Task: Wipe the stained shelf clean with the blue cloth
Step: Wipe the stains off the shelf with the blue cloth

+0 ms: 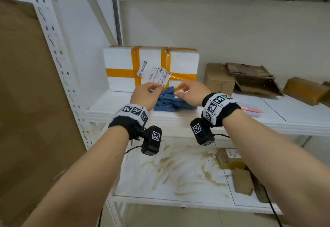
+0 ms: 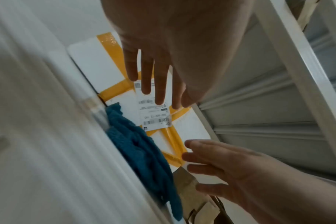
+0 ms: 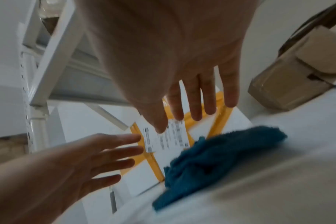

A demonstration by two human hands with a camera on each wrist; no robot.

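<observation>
Nearest, the lower shelf [image 1: 178, 173] carries brown smears across its white board, with 2 brown parcels [image 1: 230, 160] at its right edge, partly cut off behind the right forearm. Above it, both hands reach over the front lip of the upper shelf [image 1: 267, 105]. The left hand [image 1: 145, 95] and the right hand [image 1: 193, 93] hold nothing; both wrist views show the fingers straight and spread, though blurred, while from the head view the fingertips are hidden behind the knuckles. Between the 2 hands lies the blue cloth [image 1: 169, 101], crumpled on the upper shelf, untouched as far as can be told; its near left part is covered by the left hand. Just behind it stands a white foam box [image 1: 121, 66] bound in yellow tape, with a shipping label [image 1: 153, 73] whose print is unreadable. A pink object [image 1: 251, 110], half hidden by the right wristband, lies to the right. Farther right sit torn cardboard boxes [image 1: 250, 78]
</observation>
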